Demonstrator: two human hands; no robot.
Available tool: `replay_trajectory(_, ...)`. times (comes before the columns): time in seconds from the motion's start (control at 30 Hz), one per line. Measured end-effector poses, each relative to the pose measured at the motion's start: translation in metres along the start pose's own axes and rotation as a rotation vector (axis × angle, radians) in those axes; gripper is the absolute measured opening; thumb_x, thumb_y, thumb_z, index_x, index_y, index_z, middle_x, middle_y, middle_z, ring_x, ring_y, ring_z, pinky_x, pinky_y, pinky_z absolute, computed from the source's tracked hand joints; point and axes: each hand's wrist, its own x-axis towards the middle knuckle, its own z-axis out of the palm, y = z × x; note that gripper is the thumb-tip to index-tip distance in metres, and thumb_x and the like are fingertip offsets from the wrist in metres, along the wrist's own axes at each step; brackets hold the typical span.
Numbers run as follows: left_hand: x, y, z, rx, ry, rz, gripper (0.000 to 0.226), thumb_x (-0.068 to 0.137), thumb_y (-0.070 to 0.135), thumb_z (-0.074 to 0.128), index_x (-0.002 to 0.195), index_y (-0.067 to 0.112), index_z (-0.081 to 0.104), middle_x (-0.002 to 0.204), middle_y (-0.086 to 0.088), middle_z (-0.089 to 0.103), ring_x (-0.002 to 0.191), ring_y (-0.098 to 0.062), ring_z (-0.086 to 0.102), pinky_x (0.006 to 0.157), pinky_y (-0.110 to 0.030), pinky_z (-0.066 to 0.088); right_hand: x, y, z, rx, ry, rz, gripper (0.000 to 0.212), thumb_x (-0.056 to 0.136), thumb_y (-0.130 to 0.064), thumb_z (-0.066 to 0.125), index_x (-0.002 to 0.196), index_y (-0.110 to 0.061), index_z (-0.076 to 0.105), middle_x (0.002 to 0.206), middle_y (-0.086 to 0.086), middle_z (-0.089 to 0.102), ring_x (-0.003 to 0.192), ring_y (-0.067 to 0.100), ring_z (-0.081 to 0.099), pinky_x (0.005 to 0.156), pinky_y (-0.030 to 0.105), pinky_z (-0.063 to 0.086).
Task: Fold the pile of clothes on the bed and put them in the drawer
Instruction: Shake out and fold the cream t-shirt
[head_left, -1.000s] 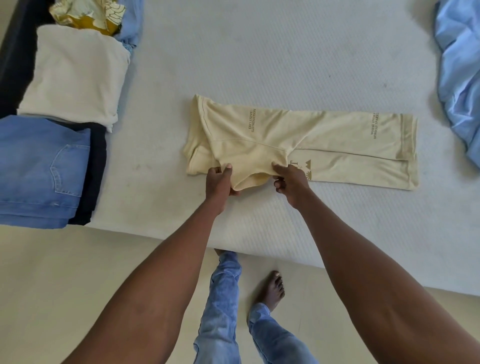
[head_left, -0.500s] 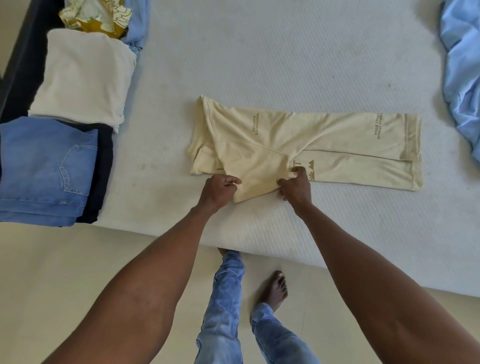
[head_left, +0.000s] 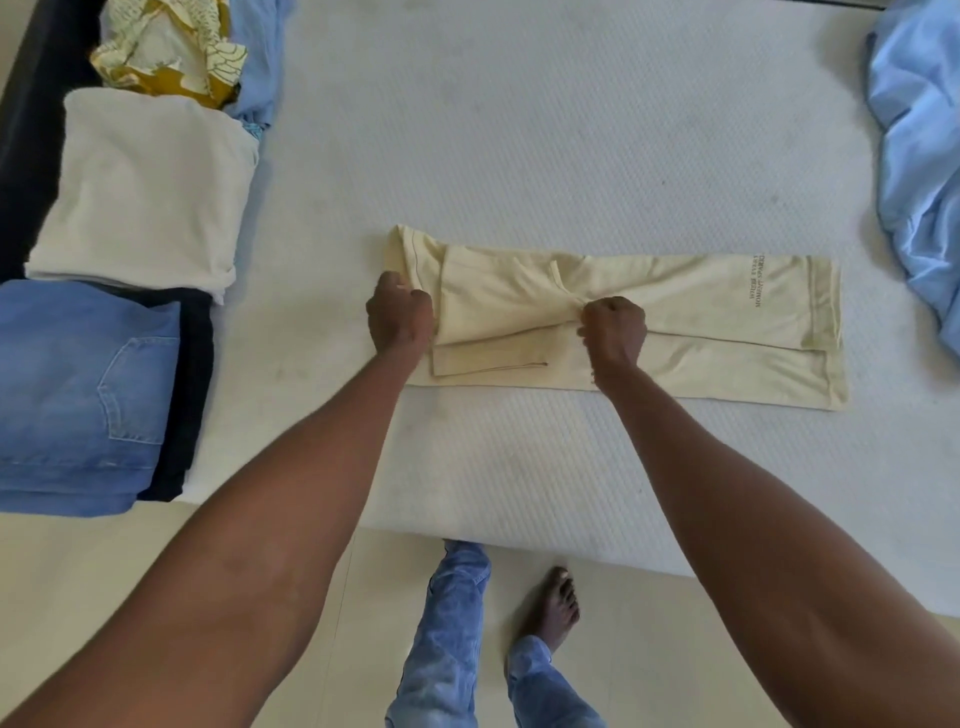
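White mattress (head_left: 545, 130), textured cover, beige floor at its near edge. Cream T-shirt (head_left: 701, 317) lies flat on it, partly folded lengthwise, hem end to the right of both hands. Left hand (head_left: 399, 317) grips the shirt's left end, fingers curled on fabric. Right hand (head_left: 614, 328) pinches a gathered fold mid-shirt. Hands apart. Left of the left hand: folded jeans (head_left: 78, 395), folded white garment (head_left: 145, 187). Far right: crumpled light-blue cloth (head_left: 919, 156).
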Motion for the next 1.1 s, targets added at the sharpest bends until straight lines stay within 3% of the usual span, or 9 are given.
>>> replay_trajectory(0.13,-0.013,-0.021,0.030,0.540,-0.161,0.673,0.058,0.100,0.030,0.047,0.153,0.013,0.031,0.160,-0.012,0.025,0.148,-0.029,0.021,0.120,-0.041,0.020,-0.013,0.019,0.022,-0.615,-0.083,-0.615,0.041,0.092,-0.012,0.053,0.133,-0.010,0.058,0.142,0.013,0.050,0.128,0.029,0.045,0.105,0.042,0.038)
replay_trajectory(0.23,-0.008,-0.049,0.048,0.815,-0.352,0.673,0.064,0.104,0.049,0.024,0.158,0.021,0.002,0.166,-0.005,-0.009,0.152,-0.024,-0.009,0.123,-0.044,-0.002,-0.012,0.042,0.028,-0.946,-0.237,-0.617,0.051,0.102,-0.028,0.043,0.150,-0.013,0.037,0.160,0.009,0.027,0.148,0.028,0.022,0.114,0.046,0.028)
replay_trajectory(0.33,0.000,-0.067,0.048,0.898,-0.365,0.689,0.066,0.103,0.053,0.016,0.156,0.024,-0.012,0.163,-0.001,-0.021,0.150,-0.022,-0.021,0.121,-0.050,-0.008,-0.022,0.063,0.023,-1.040,-0.154,-0.533,0.055,0.104,-0.033,0.038,0.151,-0.006,0.029,0.159,0.014,0.026,0.144,0.033,0.026,0.109,0.048,0.033)
replay_trajectory(0.5,0.002,-0.062,0.045,0.777,-0.327,0.674,0.070,0.102,0.054,0.020,0.157,0.020,-0.009,0.164,-0.007,-0.018,0.151,-0.024,-0.017,0.122,-0.051,-0.006,-0.033,0.061,0.012,-0.996,0.011,-0.420,0.047,0.102,-0.038,0.042,0.130,-0.002,0.053,0.133,0.018,0.048,0.120,0.035,0.044,0.103,0.045,0.034)
replay_trajectory(0.57,0.005,-0.059,0.045,0.790,-0.209,0.731,0.069,0.103,0.051,0.021,0.157,0.015,-0.001,0.165,-0.011,-0.010,0.152,-0.027,-0.012,0.122,-0.050,-0.004,-0.022,0.050,0.010,-0.924,0.025,-0.474,0.054,0.103,-0.041,0.041,0.146,-0.009,0.040,0.153,0.016,0.033,0.140,0.035,0.029,0.115,0.046,0.022)
replay_trajectory(0.7,0.018,-0.060,0.048,0.847,-0.246,0.650,0.072,0.102,0.055,0.017,0.157,0.014,-0.003,0.165,-0.008,-0.010,0.152,-0.024,-0.011,0.123,-0.046,-0.005,0.016,0.045,0.005,-1.045,-0.295,-0.481,0.067,0.103,-0.056,0.013,0.158,-0.019,0.001,0.166,-0.001,-0.006,0.152,0.019,-0.008,0.123,0.038,-0.006)
replay_trajectory(0.87,-0.002,-0.039,0.059,0.843,-0.152,0.390,0.075,0.102,0.044,0.028,0.156,0.001,-0.003,0.164,-0.016,-0.011,0.151,-0.030,-0.012,0.122,-0.049,-0.006,0.047,0.067,-0.049,-0.986,-0.073,-0.038,0.073,0.100,-0.060,0.003,0.156,-0.015,-0.014,0.164,0.000,-0.020,0.149,0.017,-0.021,0.122,0.047,-0.008)
replay_trajectory(0.97,-0.037,-0.013,0.083,0.814,-0.139,0.640,0.074,0.096,0.025,0.042,0.155,-0.003,0.007,0.163,-0.021,0.000,0.151,-0.036,-0.003,0.121,-0.049,-0.004,0.051,0.066,-0.079,-1.006,0.018,-0.055,0.073,0.102,-0.055,0.011,0.156,-0.010,-0.007,0.165,0.004,-0.015,0.151,0.021,-0.018,0.122,0.046,-0.009)
replay_trajectory(1.1,-0.089,0.016,0.145,0.816,-0.406,0.873,0.074,0.103,0.046,0.032,0.157,0.008,-0.003,0.165,-0.012,-0.010,0.151,-0.028,-0.011,0.122,-0.044,-0.006,0.068,0.068,-0.101,-1.087,-0.203,-0.388,0.065,0.103,-0.051,0.009,0.158,-0.021,-0.005,0.165,-0.002,-0.012,0.151,0.018,-0.014,0.123,0.039,-0.009)
